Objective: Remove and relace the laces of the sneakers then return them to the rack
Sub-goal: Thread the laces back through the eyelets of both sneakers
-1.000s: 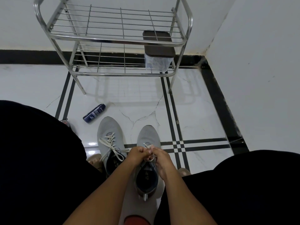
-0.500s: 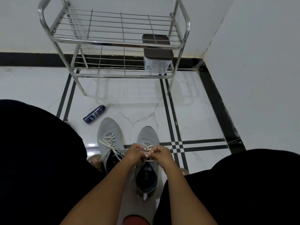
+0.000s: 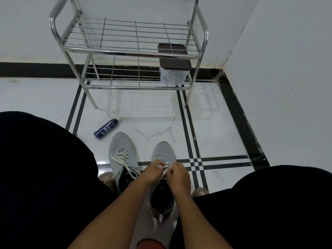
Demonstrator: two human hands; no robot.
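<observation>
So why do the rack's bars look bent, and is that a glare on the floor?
Head view: wide-angle distortion bows the silver metal wire rack; a small bright glare sits on the glossy white marble floor beside the left grey mesh sneaker; lighting is dim, shadows faint.

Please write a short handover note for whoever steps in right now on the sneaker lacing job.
Left hand and right hand: both pinch the lace over the right sneaker, which stands on the floor between the knees.
Left sneaker: beside it on the floor, lace threaded through its eyelets, ends lying loose and untied.
Rack: ahead against the wall, no sneakers on it; a lidded container sits on its lower shelf. A dark spray can lies on the floor.
Done: the left sneaker looks laced.
Left: finish lacing the right sneaker, then put both on the rack.
</observation>
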